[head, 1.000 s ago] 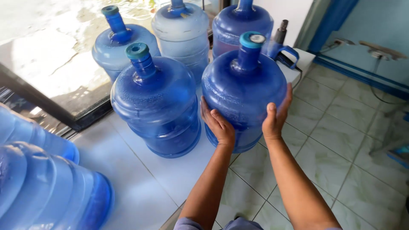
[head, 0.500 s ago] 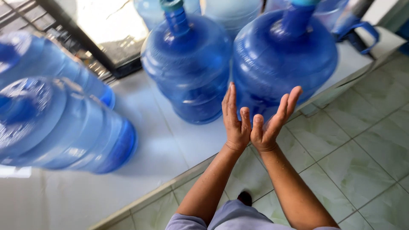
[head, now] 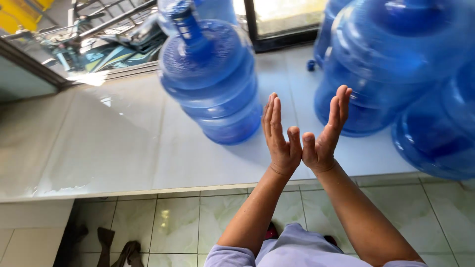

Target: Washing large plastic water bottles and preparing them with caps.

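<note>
From the head camera, the left hand (head: 280, 136) and the right hand (head: 325, 133) are raised side by side over the front edge of a smooth, pale tiled ledge (head: 114, 148), palms turned toward each other, fingers straight and close together, the heels of the hands and the thumbs nearly touching; both hands are flat, unclenched and hold nothing. Just behind and to the left of the left hand stands a big translucent blue water jug (head: 213, 79) of ribbed plastic, round-bodied with a narrow neck and a blue cap, upright on the ledge and apart from the fingers. Behind the right hand a second blue jug (head: 391, 64), blurred by motion, rests on the same ledge, and a third jug (head: 440, 133) sits just to the right of it at the frame's edge. Below the ledge's front edge lies a glossy, marbled, greenish tiled floor (head: 183, 222). At the bottom of the frame the person's bare forearms rise from a light lavender garment (head: 292, 249).
</note>
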